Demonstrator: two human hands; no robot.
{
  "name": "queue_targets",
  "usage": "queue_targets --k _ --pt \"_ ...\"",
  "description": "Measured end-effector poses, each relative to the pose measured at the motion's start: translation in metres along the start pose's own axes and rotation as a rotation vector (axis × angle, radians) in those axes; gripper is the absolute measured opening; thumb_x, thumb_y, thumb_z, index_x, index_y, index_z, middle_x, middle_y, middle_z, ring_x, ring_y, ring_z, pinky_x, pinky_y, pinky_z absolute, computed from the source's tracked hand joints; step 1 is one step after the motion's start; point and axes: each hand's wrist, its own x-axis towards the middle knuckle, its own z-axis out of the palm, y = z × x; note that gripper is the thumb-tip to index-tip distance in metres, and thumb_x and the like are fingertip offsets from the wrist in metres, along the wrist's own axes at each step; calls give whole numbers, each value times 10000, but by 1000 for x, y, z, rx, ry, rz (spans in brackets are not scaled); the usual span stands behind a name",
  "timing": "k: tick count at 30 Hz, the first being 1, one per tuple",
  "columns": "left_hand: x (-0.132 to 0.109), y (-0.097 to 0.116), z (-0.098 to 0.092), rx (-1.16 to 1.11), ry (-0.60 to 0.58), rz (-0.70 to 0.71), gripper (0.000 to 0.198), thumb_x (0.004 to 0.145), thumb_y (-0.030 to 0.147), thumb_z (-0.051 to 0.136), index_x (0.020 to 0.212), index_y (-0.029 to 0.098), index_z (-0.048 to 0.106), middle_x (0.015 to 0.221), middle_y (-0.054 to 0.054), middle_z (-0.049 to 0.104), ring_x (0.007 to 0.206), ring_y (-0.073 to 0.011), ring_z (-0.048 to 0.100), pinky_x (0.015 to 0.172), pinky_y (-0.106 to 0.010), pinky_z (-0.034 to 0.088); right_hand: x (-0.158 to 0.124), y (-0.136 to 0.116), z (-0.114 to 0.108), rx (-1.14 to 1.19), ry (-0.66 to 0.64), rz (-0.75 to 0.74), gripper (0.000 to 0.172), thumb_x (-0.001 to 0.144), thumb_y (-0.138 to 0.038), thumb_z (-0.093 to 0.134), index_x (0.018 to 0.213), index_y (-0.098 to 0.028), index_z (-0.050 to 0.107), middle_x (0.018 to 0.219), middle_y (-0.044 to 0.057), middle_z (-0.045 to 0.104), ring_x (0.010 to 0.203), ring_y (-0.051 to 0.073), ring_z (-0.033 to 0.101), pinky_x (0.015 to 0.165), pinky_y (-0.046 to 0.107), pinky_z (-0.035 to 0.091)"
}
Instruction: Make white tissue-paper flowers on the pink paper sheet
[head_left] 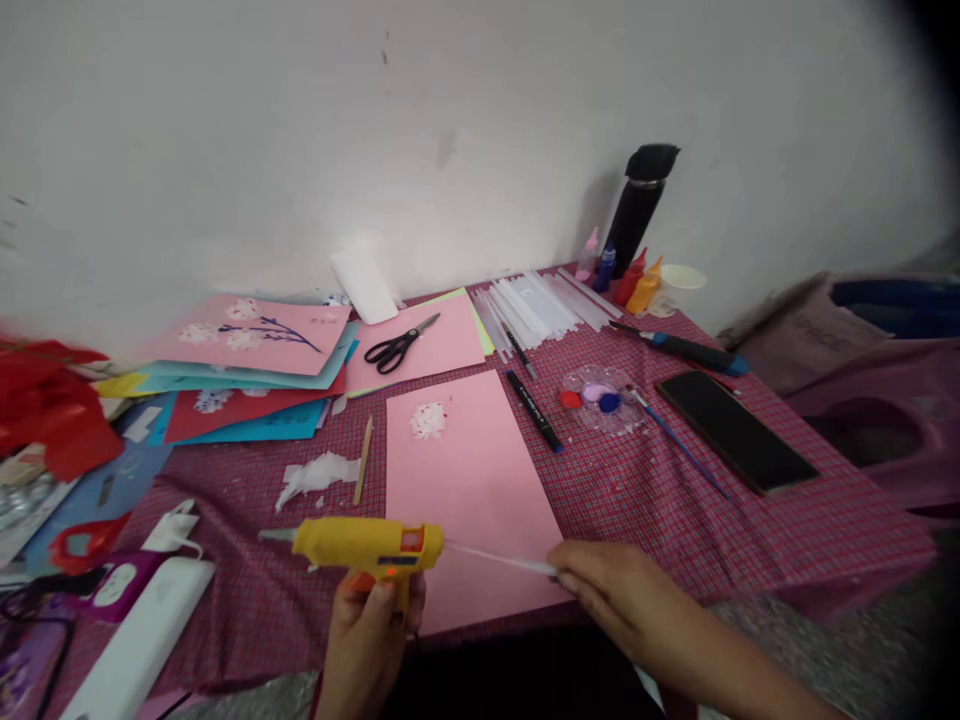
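Note:
My left hand (375, 625) is wrapped round the handle of a yellow hot glue gun (352, 545). Its nozzle points left and a small orange light glows on its side. Behind the gun, my right hand (611, 585) pinches a whitish glue stick (536, 566). A thin translucent strand runs from the stick to the gun's rear. Beneath both lies a pink sheet (465, 470) with a white, red-dotted blossom (428, 421) near its top left. A pencil (363, 460) and torn white tissue (319, 473) rest left of the sheet.
Scissors (401, 345), painted cards (247, 335) and spare glue sticks (536, 305) lie toward the wall. On the right are a black marker (534, 410), paint palette (604, 400), brush (679, 440), phone (739, 430), box cutter (694, 352), paint bottles (645, 285) and black flask (639, 210). A white power strip (142, 640) lies front left.

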Motion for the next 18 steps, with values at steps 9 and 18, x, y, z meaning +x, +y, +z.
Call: queue_targets --k 9,18 --pt "21 4 -13 28 26 -187 430 483 262 881 817 191 619 751 -15 699 645 -144 651 517 -206 522 4 7 15 624 -249 184 388 941 -493 389 823 -158 547 597 -63 332 523 80 274 475 201 212" --pt "18 -4 17 83 -164 -212 461 609 488 800 849 157 587 557 45 554 392 -33 415 353 -122 291 -5 -13 -2 430 -229 209 299 957 -423 362 1010 -203 558 720 -15 488 666 118 452 647 226 378"
